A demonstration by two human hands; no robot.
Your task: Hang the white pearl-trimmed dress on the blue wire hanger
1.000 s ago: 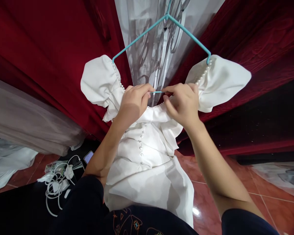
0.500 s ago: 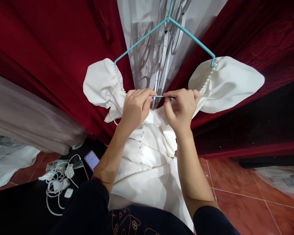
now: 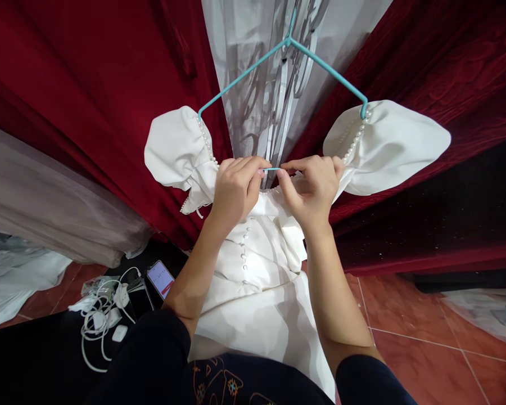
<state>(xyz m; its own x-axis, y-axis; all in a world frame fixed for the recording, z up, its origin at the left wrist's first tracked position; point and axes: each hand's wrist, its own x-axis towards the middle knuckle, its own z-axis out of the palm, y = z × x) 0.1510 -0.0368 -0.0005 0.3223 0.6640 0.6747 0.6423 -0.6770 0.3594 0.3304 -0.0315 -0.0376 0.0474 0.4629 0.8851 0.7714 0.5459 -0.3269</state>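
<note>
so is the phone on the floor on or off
On: the phone lies face up beside the cables with its screen lit white.

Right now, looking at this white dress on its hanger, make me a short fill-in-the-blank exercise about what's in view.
1. The white dress hangs on a wire hanger coloured ____.
2. The left hand and right hand pinch the neckline by the hanger's ____ bar.
3. The curtains behind the dress are dark ____.
4. The phone lies on the ____.

Missing words: turquoise; bottom; red; floor
</note>
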